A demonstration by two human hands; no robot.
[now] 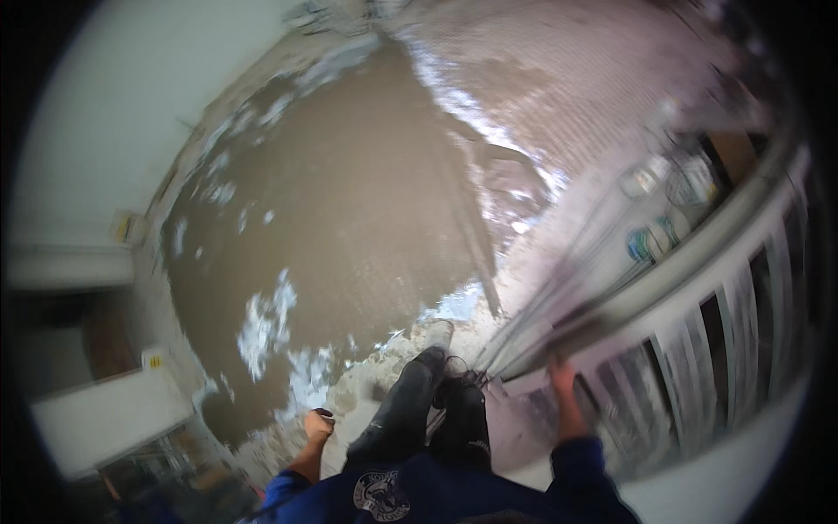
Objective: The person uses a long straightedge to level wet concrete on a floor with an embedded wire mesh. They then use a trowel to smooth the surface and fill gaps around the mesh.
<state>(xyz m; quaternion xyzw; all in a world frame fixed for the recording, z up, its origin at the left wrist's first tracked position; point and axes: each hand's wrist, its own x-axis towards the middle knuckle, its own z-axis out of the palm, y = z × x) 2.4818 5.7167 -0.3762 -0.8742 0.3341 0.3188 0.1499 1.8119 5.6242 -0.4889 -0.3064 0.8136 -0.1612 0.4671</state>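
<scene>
Ahead of my left hand [319,424], the wet brown patch [332,201] spreads wide over the floor, with pale glints along its margins. I see that hand's fingers folded in; a dark bit shows at its top, and I cannot tell what it is. My right hand [561,377] comes through blurred, close to the near end of the slatted railing [672,297]; I cannot tell whether it grips, touches or just hangs beside it. Beyond the right hand, past the railing, I see a blue-and-white container [655,240]. Between both hands are my dark-trousered legs [406,397].
</scene>
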